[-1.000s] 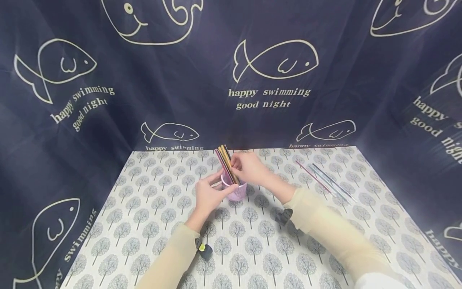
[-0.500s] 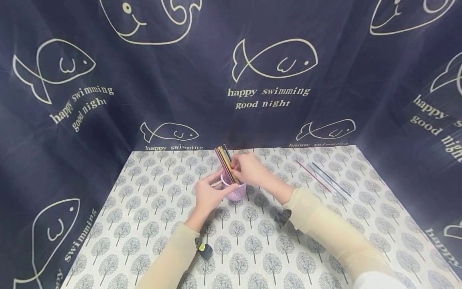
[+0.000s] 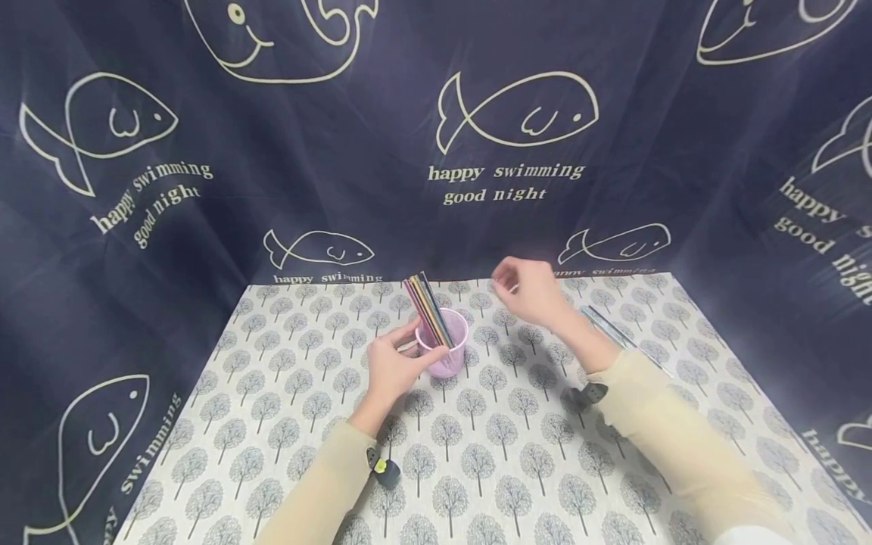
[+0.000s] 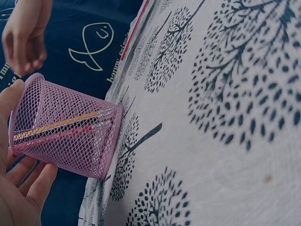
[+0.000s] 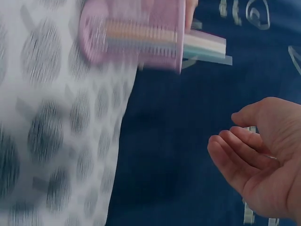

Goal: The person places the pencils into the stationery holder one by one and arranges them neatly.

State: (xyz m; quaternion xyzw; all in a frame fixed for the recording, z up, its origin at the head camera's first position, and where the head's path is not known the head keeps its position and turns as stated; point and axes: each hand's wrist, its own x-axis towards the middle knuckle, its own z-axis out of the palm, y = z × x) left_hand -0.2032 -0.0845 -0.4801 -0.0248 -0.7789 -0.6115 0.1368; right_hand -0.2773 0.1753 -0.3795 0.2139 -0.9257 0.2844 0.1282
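Note:
A pink mesh cup (image 3: 446, 365) stands on the patterned cloth, with several thin coloured sticks (image 3: 426, 309) leaning left inside it. My left hand (image 3: 393, 366) grips the cup's left side, thumb and fingers around its rim; the left wrist view shows the cup (image 4: 70, 127) between thumb and fingers. Up and to the right of the cup, my right hand (image 3: 534, 294) is in the air with loosely bent fingers and nothing in them. In the right wrist view that hand (image 5: 263, 155) is apart from the blurred cup (image 5: 136, 33).
More thin sticks (image 3: 616, 331) lie on the cloth at the right, partly hidden behind my right forearm. A dark blue curtain (image 3: 409, 151) with fish drawings stands behind the tree-patterned cloth (image 3: 286, 454) and at both sides.
My right hand has left the sticks in the cup and moved to the right, its forearm now covering part of the loose sticks. My left hand keeps its grip on the cup.

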